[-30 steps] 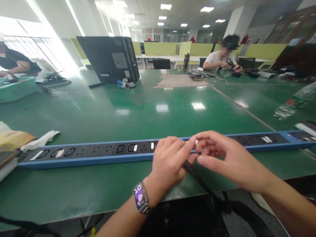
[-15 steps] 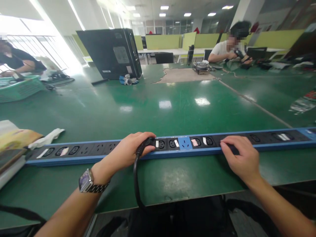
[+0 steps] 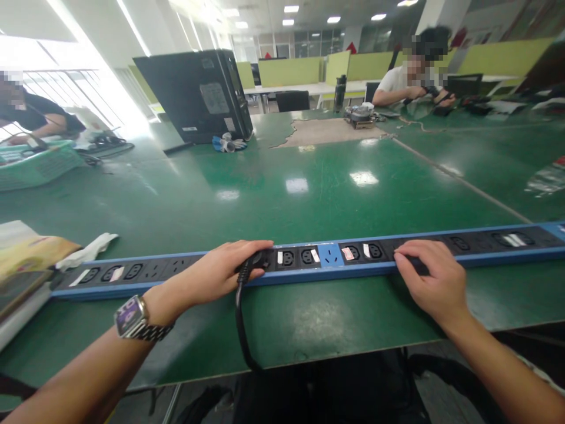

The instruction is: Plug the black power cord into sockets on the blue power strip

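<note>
A long blue-and-black power strip [image 3: 331, 272] lies across the table in front of me. My left hand [image 3: 220, 265], with a watch [image 3: 132, 318] on its wrist, has thumb and fingers around a black plug [image 3: 261, 259] at one of the sockets. From the plug a thick black cord [image 3: 239, 318] hangs over the near table edge. How deep the plug sits is hidden by my fingers. Over the right part of the strip, my right hand [image 3: 432, 280] is closed in a pinch, thumb and fingertip together; I cannot make out anything between them.
A black computer tower [image 3: 194, 97] stands at the back left, with gloves [image 3: 228, 143] beside it. At far left are a green basket [image 3: 39, 168] and a person; another person sits at back right. A yellow-and-white bag [image 3: 35, 250] lies by the strip's left end.
My left hand has shifted slightly left with the plug, its wrist lower and its fingers flatter. The right hand keeps its pinch at nearly the same spot.
</note>
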Demonstrator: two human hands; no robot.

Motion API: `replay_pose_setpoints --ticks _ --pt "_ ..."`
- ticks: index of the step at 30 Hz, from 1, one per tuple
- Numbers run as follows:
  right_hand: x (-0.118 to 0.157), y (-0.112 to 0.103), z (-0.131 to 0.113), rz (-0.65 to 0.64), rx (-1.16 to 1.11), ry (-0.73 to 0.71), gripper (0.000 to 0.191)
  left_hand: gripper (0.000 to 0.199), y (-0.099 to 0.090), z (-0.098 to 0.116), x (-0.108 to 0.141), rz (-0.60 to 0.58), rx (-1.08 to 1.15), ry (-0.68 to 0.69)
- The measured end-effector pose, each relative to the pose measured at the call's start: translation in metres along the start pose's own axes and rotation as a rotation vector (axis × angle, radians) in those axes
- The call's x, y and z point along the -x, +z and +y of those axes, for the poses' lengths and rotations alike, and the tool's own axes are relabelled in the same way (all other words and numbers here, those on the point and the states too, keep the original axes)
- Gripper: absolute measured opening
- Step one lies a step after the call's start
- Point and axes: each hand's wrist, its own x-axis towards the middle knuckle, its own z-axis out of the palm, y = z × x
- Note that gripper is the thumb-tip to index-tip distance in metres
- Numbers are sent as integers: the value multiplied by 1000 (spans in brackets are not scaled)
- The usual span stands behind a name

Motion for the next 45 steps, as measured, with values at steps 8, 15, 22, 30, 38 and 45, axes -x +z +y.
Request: replay_pose_setpoints --ticks 8,15,22,30,38,45 --pt "0 0 -1 8 -7 -8 3 52 -7 6 -17 -115 39 163" --pt "0 0 0 9 -30 26 4 44 19 15 8 639 -10 -70" --pt "-1 -2 -2 2 -41 76 7 39 45 76 -54 426 108 -5" --pt "-3 -3 -4 3 -70 97 7 32 69 88 -83 424 86 -73" --pt "-2 -2 -3 -2 -98 125 9 33 67 86 -78 307 1 -28" --pt "-17 -20 -12 -13 -405 465 25 40 61 114 -95 650 131 8"
